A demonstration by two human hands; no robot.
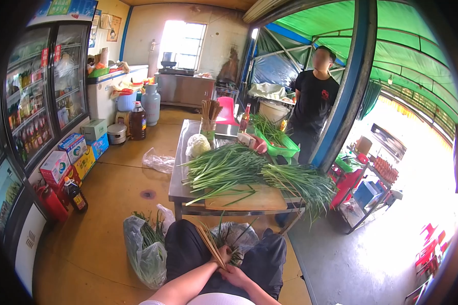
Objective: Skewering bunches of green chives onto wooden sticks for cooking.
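Between my knees, my right hand (233, 275) is closed around the lower end of a bundle of thin wooden sticks (210, 244). The bundle slants up to the left, across my left wrist. My left hand (224, 253) is curled beside the sticks, at the stems of some long green leaves; what its fingers hold is partly hidden. A clear plastic bag (248, 236) with a few green leaves lies open just beyond my hands. On the steel table (177, 179) ahead, two heaps of garlic chives (225, 166) (297, 179) lie partly over a wooden cutting board (248, 198).
A plastic bag of greens (143, 248) stands on the floor by my left leg. The table also bears a cabbage (197, 145), a jar of sticks (208, 127) and a green basket (284, 146). A person (316, 91) stands behind a post (351, 87). Drink fridges (42, 87) line the left.
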